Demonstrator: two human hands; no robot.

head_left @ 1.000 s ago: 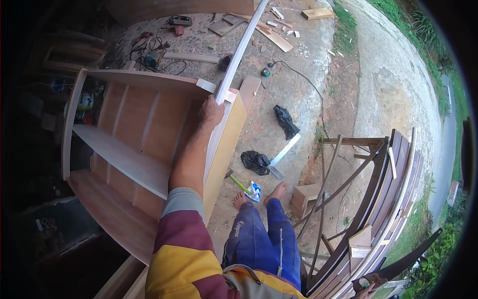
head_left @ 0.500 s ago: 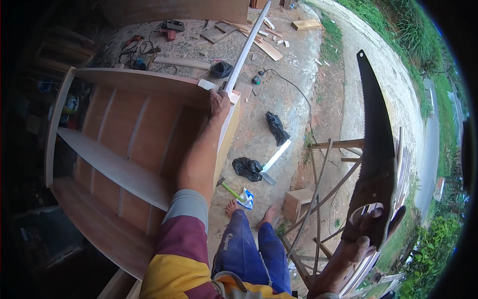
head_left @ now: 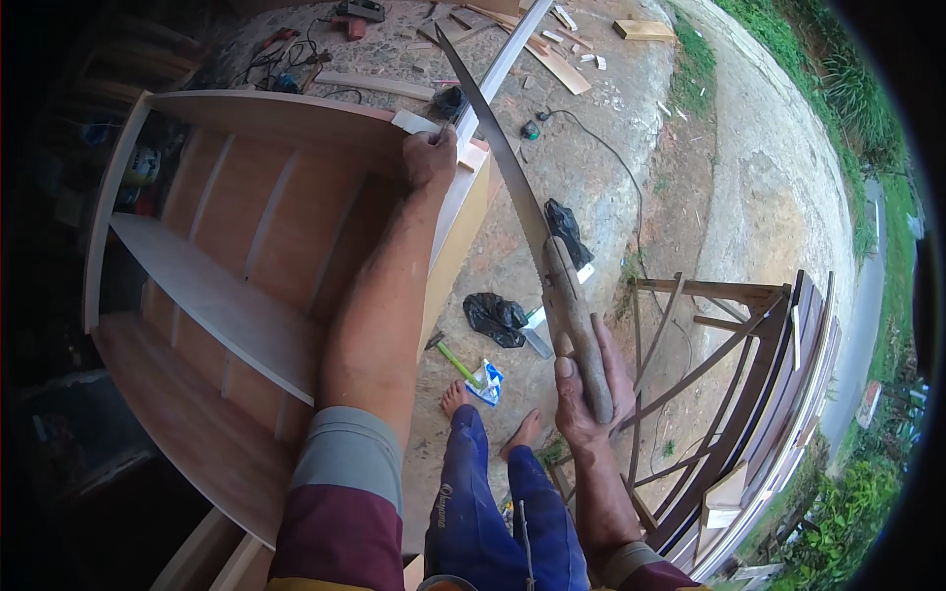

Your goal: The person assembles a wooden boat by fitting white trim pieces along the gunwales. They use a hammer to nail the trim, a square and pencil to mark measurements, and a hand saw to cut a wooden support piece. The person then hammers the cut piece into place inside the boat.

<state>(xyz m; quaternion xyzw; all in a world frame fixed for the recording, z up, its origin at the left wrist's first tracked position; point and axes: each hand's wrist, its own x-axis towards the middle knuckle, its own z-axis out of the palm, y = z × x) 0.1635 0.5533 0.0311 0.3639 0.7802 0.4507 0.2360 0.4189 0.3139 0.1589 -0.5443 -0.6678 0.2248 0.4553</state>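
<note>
My left hand [head_left: 431,158] is closed around a long pale strip [head_left: 507,57] at the top corner of a large wooden cabinet [head_left: 261,116]. The strip runs along the cabinet's edge and juts out past the corner. A small pale wood piece [head_left: 473,158] lies beside my fingers. My right hand [head_left: 596,384] grips the handle of a handsaw [head_left: 507,163]. Its blade slants up and to the left, seen nearly edge-on, and crosses the strip in view just beyond my left hand. Whether the teeth touch the strip, I cannot tell.
A wooden trestle [head_left: 729,291] bearing long boards stands at right. On the ground lie black plastic bags [head_left: 496,320], a green-handled hammer [head_left: 455,362] near my bare feet and a cable [head_left: 611,153]. Wood offcuts [head_left: 557,67] and power tools [head_left: 355,12] lie farther off.
My right hand has swung the saw from the far right in to the left, its blade turning from broadside to nearly edge-on. The left hand stays at the cabinet corner.
</note>
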